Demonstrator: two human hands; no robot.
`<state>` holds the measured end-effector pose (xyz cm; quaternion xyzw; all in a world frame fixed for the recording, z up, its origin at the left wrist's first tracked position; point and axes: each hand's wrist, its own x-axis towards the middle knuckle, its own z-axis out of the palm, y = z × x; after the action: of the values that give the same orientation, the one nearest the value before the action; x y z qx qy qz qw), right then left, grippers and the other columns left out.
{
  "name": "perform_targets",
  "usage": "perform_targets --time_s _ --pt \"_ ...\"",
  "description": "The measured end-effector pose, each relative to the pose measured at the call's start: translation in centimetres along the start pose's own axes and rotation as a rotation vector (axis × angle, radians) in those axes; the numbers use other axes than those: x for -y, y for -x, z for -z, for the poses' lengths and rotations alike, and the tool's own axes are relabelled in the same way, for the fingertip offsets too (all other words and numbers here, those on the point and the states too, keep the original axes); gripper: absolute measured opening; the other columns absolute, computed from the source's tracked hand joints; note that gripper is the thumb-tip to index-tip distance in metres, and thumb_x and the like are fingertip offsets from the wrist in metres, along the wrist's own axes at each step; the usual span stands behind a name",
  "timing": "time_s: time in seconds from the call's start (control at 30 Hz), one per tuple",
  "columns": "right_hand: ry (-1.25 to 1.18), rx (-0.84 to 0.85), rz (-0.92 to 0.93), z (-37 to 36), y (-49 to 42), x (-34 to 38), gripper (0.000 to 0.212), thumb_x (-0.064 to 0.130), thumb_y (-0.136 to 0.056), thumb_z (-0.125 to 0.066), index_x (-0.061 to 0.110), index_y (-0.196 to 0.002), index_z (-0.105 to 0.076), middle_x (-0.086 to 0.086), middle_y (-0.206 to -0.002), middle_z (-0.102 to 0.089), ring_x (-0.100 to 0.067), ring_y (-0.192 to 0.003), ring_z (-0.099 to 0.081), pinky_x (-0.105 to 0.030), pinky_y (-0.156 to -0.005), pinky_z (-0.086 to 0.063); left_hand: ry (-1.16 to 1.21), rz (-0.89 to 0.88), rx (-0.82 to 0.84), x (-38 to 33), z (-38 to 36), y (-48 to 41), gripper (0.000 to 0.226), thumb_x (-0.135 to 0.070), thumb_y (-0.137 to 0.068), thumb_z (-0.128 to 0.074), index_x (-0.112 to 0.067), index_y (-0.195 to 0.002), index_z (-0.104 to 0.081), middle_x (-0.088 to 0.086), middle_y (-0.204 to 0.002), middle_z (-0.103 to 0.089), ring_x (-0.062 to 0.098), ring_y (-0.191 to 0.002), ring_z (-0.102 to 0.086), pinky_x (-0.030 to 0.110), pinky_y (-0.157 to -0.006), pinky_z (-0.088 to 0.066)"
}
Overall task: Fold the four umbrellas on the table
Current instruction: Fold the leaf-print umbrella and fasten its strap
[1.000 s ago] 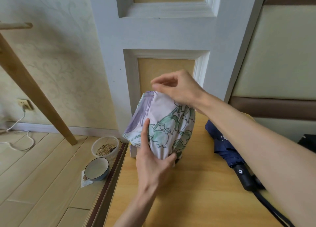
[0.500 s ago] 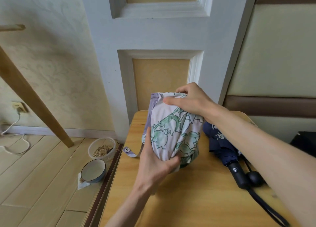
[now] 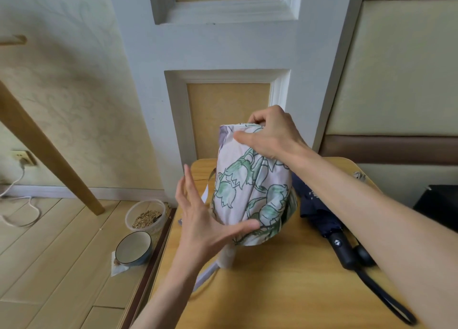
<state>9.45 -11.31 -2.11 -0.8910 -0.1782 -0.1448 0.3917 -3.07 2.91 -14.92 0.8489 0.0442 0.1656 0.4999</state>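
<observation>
Left hand: fingers spread wide, holding nothing; thumb tip touches the floral umbrella low on its cloth.
Right hand: curled over the top edge, pinching fabric.
Floral umbrella: upright on the table, long axis vertical (handle down).
Nearby: navy umbrella lying just right; bowl on the floor.

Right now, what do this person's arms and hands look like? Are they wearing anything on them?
Both are bare. The left hand and right hand carry no gloves, rings or watch that I can see. The left forearm and right forearm show no sleeve up to the frame's edge.
</observation>
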Motion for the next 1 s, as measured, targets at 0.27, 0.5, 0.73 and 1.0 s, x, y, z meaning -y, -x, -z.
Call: perform_targets --time_s 0.27,0.5,0.73,1.0 --pt "-0.011 0.021 -0.079 -0.3 0.6 0.7 0.027 0.034 -0.073 -0.081 0.009 -0.075 -0.071 -0.004 -0.08 -0.075 -0.027 -0.087 -0.071 -0.04 -0.075 -0.058 0.287 -0.12 0.156 -1.2 -1.4 0.6 0.119 -0.022 -0.07 -0.1 -0.026 -0.163 -0.026 -0.013 -0.151 -0.057 0.008 -0.139 -0.056 0.038 -0.115 -0.05" --pt "-0.008 -0.004 -0.165 -0.1 0.9 1.7 0.017 0.025 -0.068 -0.081 0.011 -0.071 -0.072 0.003 -0.076 -0.073 -0.022 -0.082 -0.07 -0.027 -0.06 -0.044 0.617 0.215 0.334 -0.7 -2.2 1.9 0.062 -0.009 -0.078 -0.093 -0.009 -0.132 -0.064 0.014 -0.121 -0.077 0.036 -0.113 -0.074 0.057 -0.101 -0.058" --pt "-0.042 0.044 -0.123 -0.7 1.0 1.4 0.018 0.034 -0.075 -0.082 0.017 -0.073 -0.075 0.009 -0.079 -0.075 -0.016 -0.085 -0.071 -0.032 -0.074 -0.058 0.758 0.337 0.453 -1.3 -2.6 2.5 0.058 -0.006 -0.074 -0.084 -0.001 -0.127 -0.063 0.016 -0.101 -0.077 0.028 -0.082 -0.074 0.042 -0.067 -0.064" --pt "-0.236 0.251 0.123 1.7 1.9 -3.5 0.045 0.054 -0.097 -0.069 0.037 -0.138 -0.065 0.016 -0.134 -0.062 0.0 -0.13 -0.053 -0.023 -0.104 -0.038 0.811 0.414 0.32 -1.2 -1.3 1.6 0.048 -0.017 -0.08 -0.089 -0.004 -0.122 -0.069 0.02 -0.106 -0.078 0.031 -0.082 -0.075 0.038 -0.06 -0.064"
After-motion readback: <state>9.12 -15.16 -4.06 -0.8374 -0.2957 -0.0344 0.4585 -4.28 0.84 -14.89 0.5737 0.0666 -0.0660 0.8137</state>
